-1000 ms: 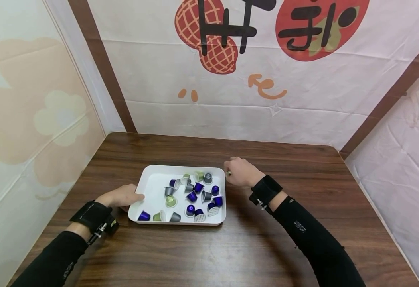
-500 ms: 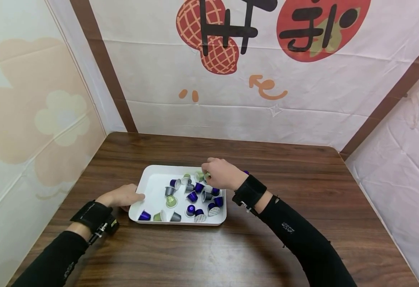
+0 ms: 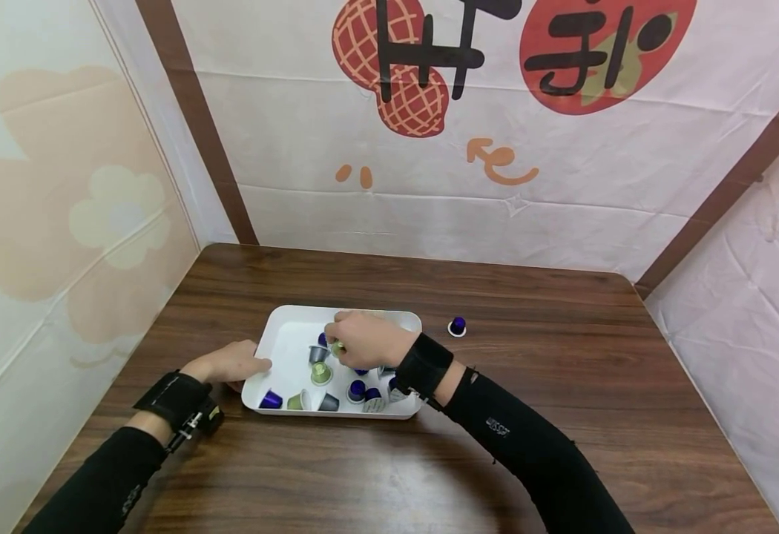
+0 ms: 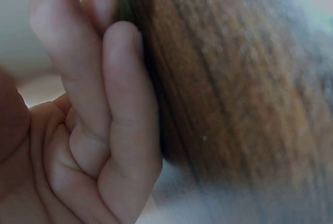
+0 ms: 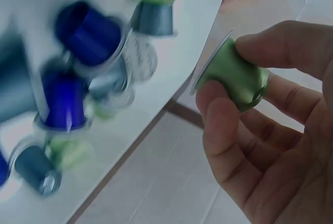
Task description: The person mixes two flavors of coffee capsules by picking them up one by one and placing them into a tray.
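Note:
My right hand (image 3: 371, 340) is over the white tray (image 3: 296, 315), pinching a green coffee capsule (image 5: 234, 73) between thumb and fingertips. The capsule's flat rim faces away from the palm in the right wrist view. At the tray's left edge my left hand (image 3: 232, 363) grips the rim, thumb on top and the other fingers underneath. Several capsules lie scattered in the tray: a green one (image 3: 320, 373), a grey one (image 3: 329, 402), a dark blue one (image 3: 271, 400) and others. The right hand and wrist hide part of them.
A single dark blue capsule (image 3: 457, 326) stands on the brown wooden table (image 3: 530, 386), right of the tray. A white printed cloth (image 3: 283, 148) hangs behind the table's far edge.
My right hand has moved left with the green capsule, from beyond the tray's right edge to over its middle. The blue capsule on the table has come into view. The left hand stays put.

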A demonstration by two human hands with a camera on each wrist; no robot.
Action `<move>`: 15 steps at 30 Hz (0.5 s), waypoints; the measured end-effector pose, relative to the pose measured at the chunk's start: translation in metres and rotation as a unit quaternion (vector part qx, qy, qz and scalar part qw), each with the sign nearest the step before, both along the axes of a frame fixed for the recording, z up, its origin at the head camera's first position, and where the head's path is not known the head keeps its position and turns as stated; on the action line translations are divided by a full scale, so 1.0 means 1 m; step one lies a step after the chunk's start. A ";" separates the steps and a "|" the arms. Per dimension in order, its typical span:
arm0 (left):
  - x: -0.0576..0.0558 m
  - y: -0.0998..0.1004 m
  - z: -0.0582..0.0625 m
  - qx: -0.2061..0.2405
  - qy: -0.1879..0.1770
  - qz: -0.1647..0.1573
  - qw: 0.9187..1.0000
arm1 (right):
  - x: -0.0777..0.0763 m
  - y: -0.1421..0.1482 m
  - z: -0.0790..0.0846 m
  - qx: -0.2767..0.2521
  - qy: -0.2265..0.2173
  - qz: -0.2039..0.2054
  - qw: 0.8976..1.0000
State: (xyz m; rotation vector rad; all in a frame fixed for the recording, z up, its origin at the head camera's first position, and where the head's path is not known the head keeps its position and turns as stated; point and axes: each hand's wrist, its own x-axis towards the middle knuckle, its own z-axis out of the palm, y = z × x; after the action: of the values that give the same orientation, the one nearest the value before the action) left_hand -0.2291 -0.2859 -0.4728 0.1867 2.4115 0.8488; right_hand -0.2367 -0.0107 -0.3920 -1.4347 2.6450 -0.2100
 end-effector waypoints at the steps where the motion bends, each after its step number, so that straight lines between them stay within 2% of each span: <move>1: 0.000 0.000 0.000 -0.001 0.000 0.000 1.000 | 0.001 -0.005 -0.001 0.001 0.002 0.006 1.000; 5: 0.000 -0.001 0.000 0.003 0.000 0.000 1.000 | 0.006 -0.022 -0.005 0.009 0.006 0.022 1.000; 9: 0.001 0.000 0.000 0.005 -0.002 0.004 1.000 | 0.010 -0.036 -0.007 0.021 -0.011 0.021 0.999; 15: 0.000 -0.001 0.000 0.006 0.000 0.004 1.000 | 0.008 -0.050 -0.017 0.032 -0.015 0.031 0.999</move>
State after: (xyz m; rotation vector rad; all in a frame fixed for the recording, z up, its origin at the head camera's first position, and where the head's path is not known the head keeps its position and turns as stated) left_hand -0.2289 -0.2869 -0.4728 0.1813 2.4085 0.8670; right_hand -0.2290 -0.0604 -0.4087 -1.4792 2.5559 -0.1379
